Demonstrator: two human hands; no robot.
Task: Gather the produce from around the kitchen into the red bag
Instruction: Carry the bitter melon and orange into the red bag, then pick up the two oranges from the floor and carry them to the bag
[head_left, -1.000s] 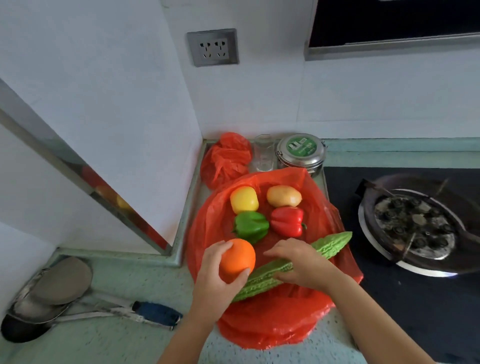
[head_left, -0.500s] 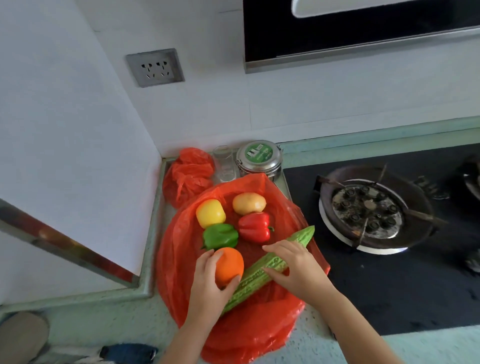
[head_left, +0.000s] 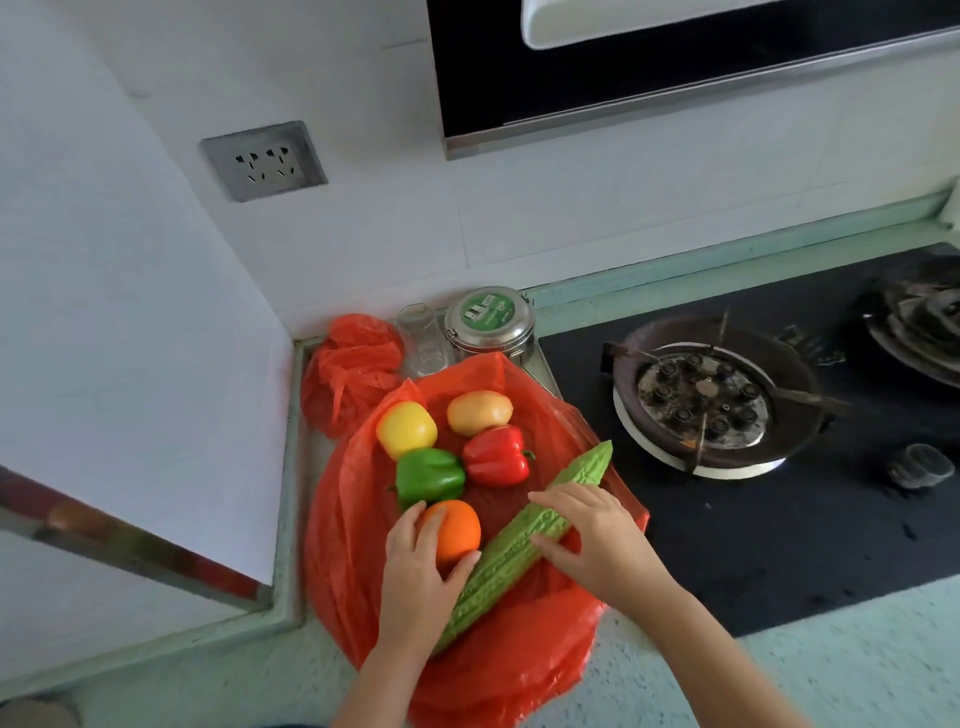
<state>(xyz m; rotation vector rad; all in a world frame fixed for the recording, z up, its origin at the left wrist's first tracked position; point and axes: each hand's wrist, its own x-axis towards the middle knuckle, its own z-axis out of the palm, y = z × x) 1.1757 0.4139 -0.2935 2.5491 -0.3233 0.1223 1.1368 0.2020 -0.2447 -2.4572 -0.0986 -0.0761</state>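
A red plastic bag (head_left: 348, 525) lies spread flat on the counter. On it rest a yellow pepper (head_left: 406, 429), a potato (head_left: 479, 412), a red pepper (head_left: 496, 455) and a green pepper (head_left: 430, 475). My left hand (head_left: 418, 577) grips an orange (head_left: 454, 530) just in front of the green pepper. My right hand (head_left: 597, 540) holds the middle of a long green bitter gourd (head_left: 511, 545), which lies diagonally across the bag, its tip pointing toward the stove.
A second, bunched red bag (head_left: 353, 371), a clear glass (head_left: 423, 338) and a round steel tin with a green lid (head_left: 489, 325) stand against the back wall. A black gas stove with a burner (head_left: 711, 402) lies to the right. A white wall corner stands on the left.
The camera has swung right, so everything sits further left in view. Both hands keep their grips; the orange has come down closer to the green pepper.
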